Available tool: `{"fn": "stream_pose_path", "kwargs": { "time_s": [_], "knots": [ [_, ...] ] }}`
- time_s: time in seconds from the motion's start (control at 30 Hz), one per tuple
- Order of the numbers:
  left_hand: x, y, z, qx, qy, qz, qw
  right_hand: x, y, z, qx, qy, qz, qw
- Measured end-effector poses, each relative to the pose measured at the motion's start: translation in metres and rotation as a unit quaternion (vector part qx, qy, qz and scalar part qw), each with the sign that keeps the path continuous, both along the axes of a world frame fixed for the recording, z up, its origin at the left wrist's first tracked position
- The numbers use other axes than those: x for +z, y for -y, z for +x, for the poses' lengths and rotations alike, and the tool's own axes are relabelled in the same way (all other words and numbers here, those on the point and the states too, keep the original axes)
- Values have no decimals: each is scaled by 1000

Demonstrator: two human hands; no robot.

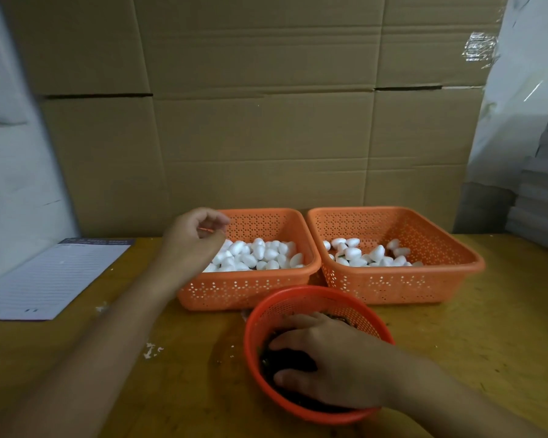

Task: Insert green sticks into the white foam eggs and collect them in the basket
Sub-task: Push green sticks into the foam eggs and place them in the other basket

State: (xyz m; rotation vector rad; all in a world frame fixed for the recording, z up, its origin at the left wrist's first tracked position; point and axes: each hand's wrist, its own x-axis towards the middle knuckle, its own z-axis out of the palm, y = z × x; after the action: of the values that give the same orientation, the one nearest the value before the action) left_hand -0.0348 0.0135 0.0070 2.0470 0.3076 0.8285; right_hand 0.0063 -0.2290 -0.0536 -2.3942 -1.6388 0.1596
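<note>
Two bare forearms, no sleeves.
Left hand and right hand without gloves or rings; thin reddish band across the left fingers; short, plain nails on the right.

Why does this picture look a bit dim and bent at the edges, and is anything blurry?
Head view: the light is dim and yellowish; the wide lens bows the cardboard wall and stretches the forearms near the bottom corners. The left hand looks slightly soft. The right hand shades the round basket, so its dark contents are hard to make out. Tape top right catches glare.
</note>
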Motion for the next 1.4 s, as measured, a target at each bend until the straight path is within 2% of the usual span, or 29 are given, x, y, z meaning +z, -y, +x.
{"fn": "stream_pose_path", "kwargs": {
  "time_s": [0.1, 0.23, 0.4, 0.5, 0.77, 0.87, 0.97, 1.07, 1.17, 1.3, 1.4],
  "knots": [
    [1, -18, 4, 37, -88, 132, 987, 0, 0, 2, 6, 5, -4, 1000],
    [3, -36, 16, 42, -268, 254, 928, -3, 0, 4, 11, 5, -10, 1000],
    [13, -43, 34, 16, -454, 323, 830, -3, -1, 6, 15, -1, -10, 1000],
    [15, -41, 43, -5, -492, 341, 801, -3, -1, 6, 12, -6, -12, 1000],
    [8, -43, 42, -9, -448, 347, 824, 0, -1, 4, 8, -8, -24, 1000],
    [8, -45, 37, -11, -418, 325, 849, 1, -1, 4, 6, -7, -28, 1000],
    [8, -40, 33, -46, -306, 302, 902, 0, -1, 4, 6, -4, -22, 1000],
    [5, -21, 22, -110, -184, 240, 947, 0, -1, 4, 5, -7, -21, 1000],
    [-4, -1, 12, -151, -114, 189, 964, 0, 0, 4, 6, -8, -21, 1000],
    [-22, 21, 4, -220, -43, 101, 969, -1, -1, 4, 3, -3, -20, 1000],
    [-30, 30, -1, -231, 3, 90, 969, -1, -1, 4, 2, -2, -18, 1000]
  ]
}}
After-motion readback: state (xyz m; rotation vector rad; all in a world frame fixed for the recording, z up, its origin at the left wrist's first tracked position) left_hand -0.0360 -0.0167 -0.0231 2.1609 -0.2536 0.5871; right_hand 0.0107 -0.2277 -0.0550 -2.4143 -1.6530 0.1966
